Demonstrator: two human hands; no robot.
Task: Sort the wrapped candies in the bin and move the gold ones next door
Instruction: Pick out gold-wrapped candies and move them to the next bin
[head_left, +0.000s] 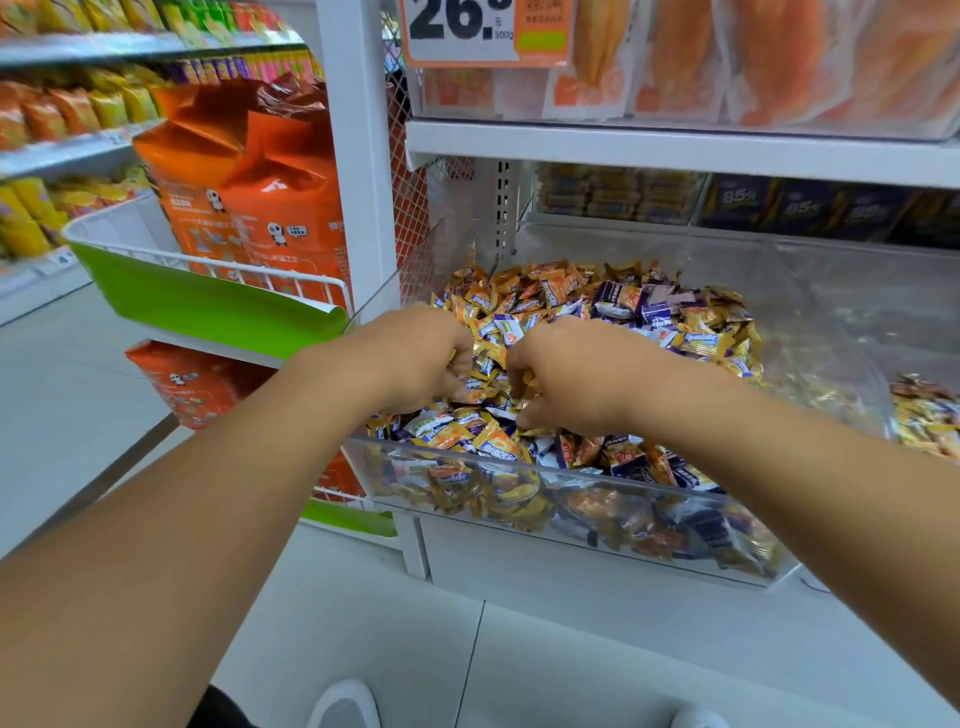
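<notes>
A clear plastic bin on a low shelf holds a heap of wrapped candies, orange, gold and purple-white mixed together. My left hand digs into the heap at its left side, fingers curled down among the wrappers. My right hand is right beside it, fingers curled into the candies too. What either hand grips is hidden under the fingers. The neighbouring compartment on the right holds a small pile of gold candies.
A clear divider wall separates the bin from the right compartment. A white shelf with orange snack packs hangs above. At left a wire basket with a green front holds orange bags. My shoes show on the tiled floor below.
</notes>
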